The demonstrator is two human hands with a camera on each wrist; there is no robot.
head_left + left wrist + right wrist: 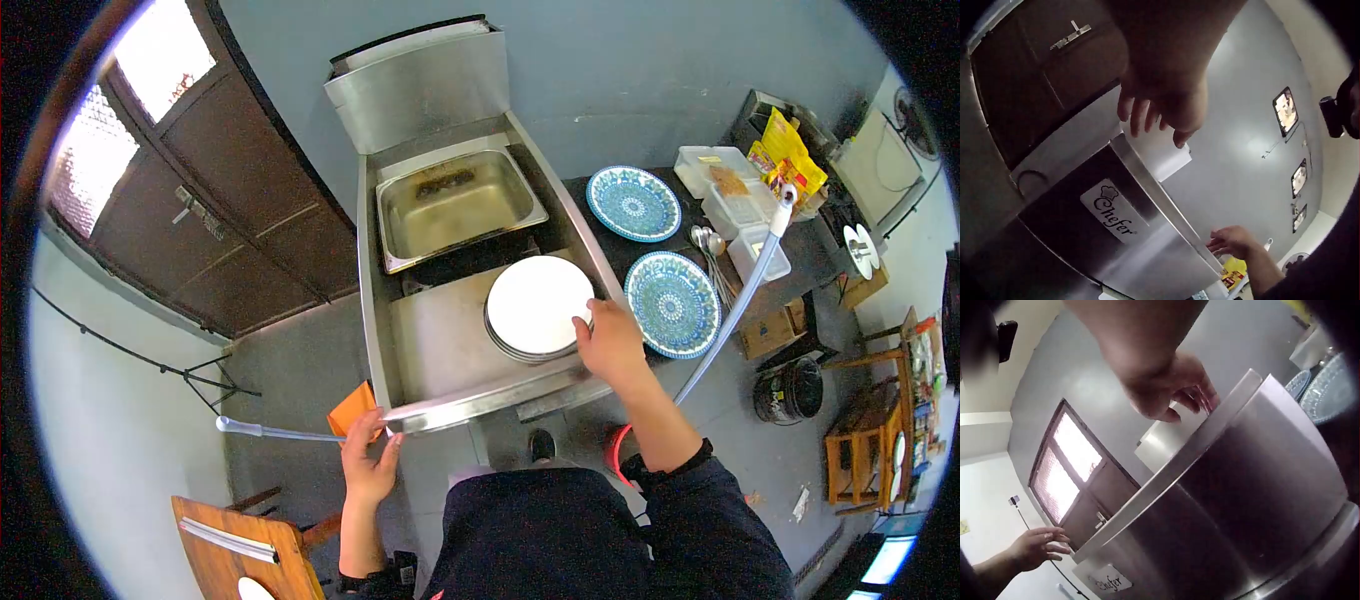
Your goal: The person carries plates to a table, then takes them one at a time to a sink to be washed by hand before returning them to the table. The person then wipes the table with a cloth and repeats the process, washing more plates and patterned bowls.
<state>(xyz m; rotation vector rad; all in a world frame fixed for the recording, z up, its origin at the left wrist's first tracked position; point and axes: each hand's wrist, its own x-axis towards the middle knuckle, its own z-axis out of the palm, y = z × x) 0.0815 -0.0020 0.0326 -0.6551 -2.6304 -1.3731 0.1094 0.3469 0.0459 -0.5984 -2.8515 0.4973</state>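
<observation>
The right hand (614, 345) is pinching the rim of the white plate (537, 302) left of its palm, needing a firm, level hold, while the left hand (368, 468) is hovering loosely open beside the metal counter (470, 406).

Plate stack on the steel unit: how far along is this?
Looks done: plate stack gathered on the steel unit. In hand: right hand grips the stack's right edge; left hand is open by the unit's front corner. Left: if it's being cleared, probably the whole stack; end point can't be told.
</observation>
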